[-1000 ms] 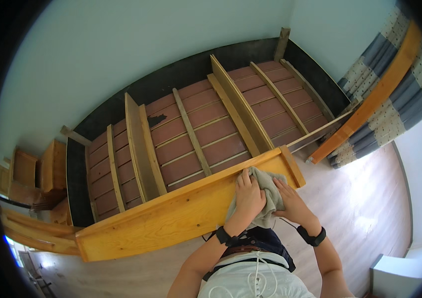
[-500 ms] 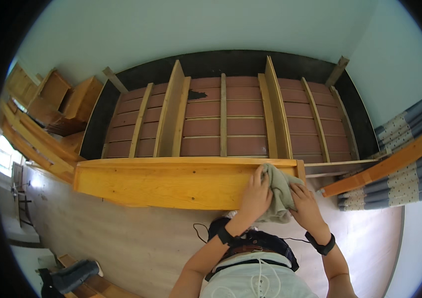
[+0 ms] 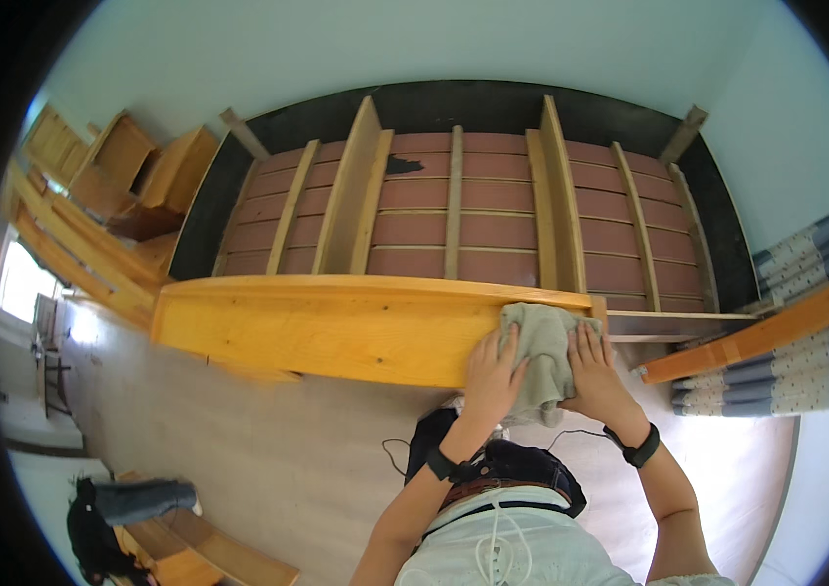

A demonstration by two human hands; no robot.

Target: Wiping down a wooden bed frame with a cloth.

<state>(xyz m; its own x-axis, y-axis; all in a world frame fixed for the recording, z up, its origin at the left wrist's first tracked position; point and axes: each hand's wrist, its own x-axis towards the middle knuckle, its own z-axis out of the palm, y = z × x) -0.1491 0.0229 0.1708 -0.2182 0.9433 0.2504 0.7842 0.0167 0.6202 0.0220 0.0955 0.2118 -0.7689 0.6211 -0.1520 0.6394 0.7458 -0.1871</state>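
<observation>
I press both flat hands, left [image 3: 495, 376] and right [image 3: 598, 376], on the cloth [image 3: 541, 352]; wiping toward nine o'clock along the board [image 3: 336, 327] seems best.

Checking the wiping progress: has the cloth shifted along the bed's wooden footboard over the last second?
No. The grey cloth stays at the right end of the footboard, under both hands, as before; only the head camera turned.

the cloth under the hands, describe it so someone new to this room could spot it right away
Find the big bare bed frame and its yellow wooden footboard. At the board's right end a crumpled grey-green cloth drapes over the top edge, under the left hand and right hand. It is the only soft thing on the wood.
</observation>
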